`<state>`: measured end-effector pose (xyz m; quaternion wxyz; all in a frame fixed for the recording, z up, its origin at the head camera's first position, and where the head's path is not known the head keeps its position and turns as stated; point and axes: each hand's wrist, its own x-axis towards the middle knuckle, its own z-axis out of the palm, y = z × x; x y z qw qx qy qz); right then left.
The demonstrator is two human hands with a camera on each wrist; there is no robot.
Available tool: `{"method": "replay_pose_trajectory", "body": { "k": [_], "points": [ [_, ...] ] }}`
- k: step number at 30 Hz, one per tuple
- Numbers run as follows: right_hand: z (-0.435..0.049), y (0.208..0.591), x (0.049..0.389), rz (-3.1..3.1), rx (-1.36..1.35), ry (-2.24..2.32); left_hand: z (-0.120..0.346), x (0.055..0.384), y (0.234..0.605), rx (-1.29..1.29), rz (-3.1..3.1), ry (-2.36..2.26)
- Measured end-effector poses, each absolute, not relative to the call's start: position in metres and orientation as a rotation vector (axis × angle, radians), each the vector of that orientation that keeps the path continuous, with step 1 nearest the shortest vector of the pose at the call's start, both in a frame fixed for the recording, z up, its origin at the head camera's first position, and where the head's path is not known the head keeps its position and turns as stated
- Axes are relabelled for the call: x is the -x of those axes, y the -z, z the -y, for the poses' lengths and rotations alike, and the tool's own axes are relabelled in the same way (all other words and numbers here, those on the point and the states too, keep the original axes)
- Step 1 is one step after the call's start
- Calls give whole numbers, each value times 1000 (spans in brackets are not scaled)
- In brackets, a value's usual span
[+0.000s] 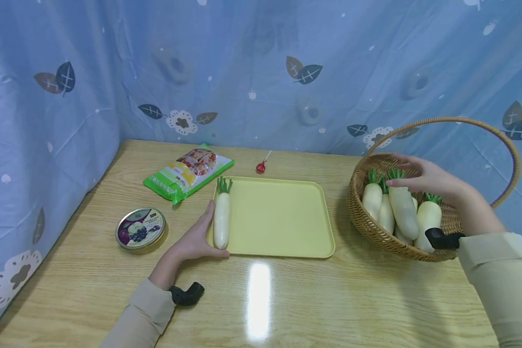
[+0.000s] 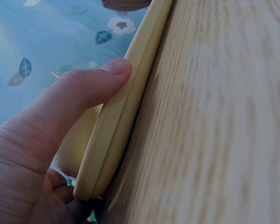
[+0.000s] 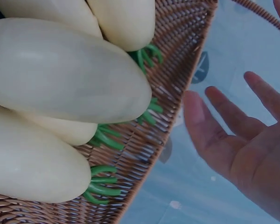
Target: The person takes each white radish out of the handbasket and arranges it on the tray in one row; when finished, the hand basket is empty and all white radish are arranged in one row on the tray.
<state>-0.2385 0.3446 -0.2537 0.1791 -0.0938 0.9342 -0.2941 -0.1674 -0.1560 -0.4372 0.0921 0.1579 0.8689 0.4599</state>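
Observation:
My left hand (image 1: 195, 240) holds a yellow tray (image 1: 278, 217) at its near left corner, the thumb over the front rim (image 2: 122, 93) and the fingers along the left side. A white radish (image 1: 222, 220) with green leaf stubs lies on the tray's left part, beside that hand. On the right, a wicker basket (image 1: 356, 212) holds several more white radishes, one (image 1: 403, 212) lying on top of others. Over the basket hovers my right hand (image 1: 435, 180), fingers spread and nothing between them. In the right wrist view it stands apart from the top radish (image 3: 70, 70).
A green and white food packet (image 1: 189, 173) lies behind the tray's left corner. Left of the tray is a round tin (image 1: 140, 229). A red lollipop (image 1: 260, 167) lies behind the tray. The basket's tall handle (image 1: 454, 119) arches up; a blue curtain (image 1: 252, 72) backs the table.

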Motion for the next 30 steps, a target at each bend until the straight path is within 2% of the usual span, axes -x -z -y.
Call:
{"method": "replay_pose_trajectory", "body": {
  "k": [30],
  "points": [
    [-373, 274, 250, -2350, 59, 827, 157, 165, 435, -456, -2582, -1353]
  ]
}}
